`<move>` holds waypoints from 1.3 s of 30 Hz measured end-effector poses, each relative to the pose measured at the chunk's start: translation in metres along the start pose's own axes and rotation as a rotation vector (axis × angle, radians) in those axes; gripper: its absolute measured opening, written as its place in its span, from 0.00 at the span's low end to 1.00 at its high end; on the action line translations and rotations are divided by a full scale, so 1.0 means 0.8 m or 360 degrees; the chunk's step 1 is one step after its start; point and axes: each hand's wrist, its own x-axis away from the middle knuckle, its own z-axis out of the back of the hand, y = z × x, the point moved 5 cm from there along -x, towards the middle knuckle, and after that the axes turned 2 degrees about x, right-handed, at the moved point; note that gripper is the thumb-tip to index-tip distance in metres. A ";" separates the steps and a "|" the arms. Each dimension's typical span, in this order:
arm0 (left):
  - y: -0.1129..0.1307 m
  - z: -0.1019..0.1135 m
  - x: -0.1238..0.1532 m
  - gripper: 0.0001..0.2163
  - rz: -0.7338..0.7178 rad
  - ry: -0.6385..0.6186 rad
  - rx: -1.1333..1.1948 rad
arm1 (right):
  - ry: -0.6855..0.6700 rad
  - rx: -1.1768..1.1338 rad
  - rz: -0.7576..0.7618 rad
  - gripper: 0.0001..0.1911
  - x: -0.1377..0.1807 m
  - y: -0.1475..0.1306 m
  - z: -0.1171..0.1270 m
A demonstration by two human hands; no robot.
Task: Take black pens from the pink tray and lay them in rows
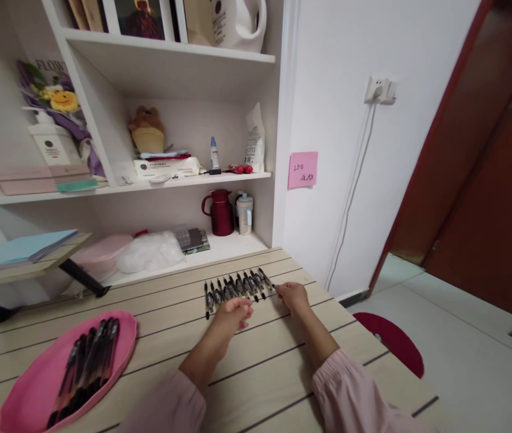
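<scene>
A row of black pens (pixel 227 291) lies side by side on the slatted tabletop (pixel 256 373). At the row's right end, my right hand (pixel 292 296) is closed in a pinch on the lower end of the last black pen (pixel 265 277). Just in front of the row is my left hand (pixel 233 316), its fingers curled in and nothing visible in them. It partly covers the lower ends of some pens. Off to the left, a pink oval tray (pixel 125 337) holds several more dark pens (pixel 89 361) in a bundle.
Behind the table are white shelves (pixel 170 51) with a red jug (pixel 222 211), a cup (pixel 244 215) and a plastic bag (pixel 151 252). A raised stand (pixel 71 243) with blue paper (pixel 21 249) is at left. A red stool (pixel 391 343) stands beyond the right edge.
</scene>
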 end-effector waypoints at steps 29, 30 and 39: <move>-0.052 0.045 0.057 0.23 0.0147 0.0079 0.0263 | 0.0036 0.0397 0.0098 0.15 -0.008 -0.034 -0.012; -0.052 0.045 0.058 0.24 0.0118 0.0052 0.0257 | 0.0025 0.0452 0.0101 0.15 -0.007 -0.037 -0.018; -0.051 0.046 0.060 0.27 0.0088 -0.0051 0.0294 | 0.0029 0.0273 0.0030 0.13 0.004 -0.028 -0.005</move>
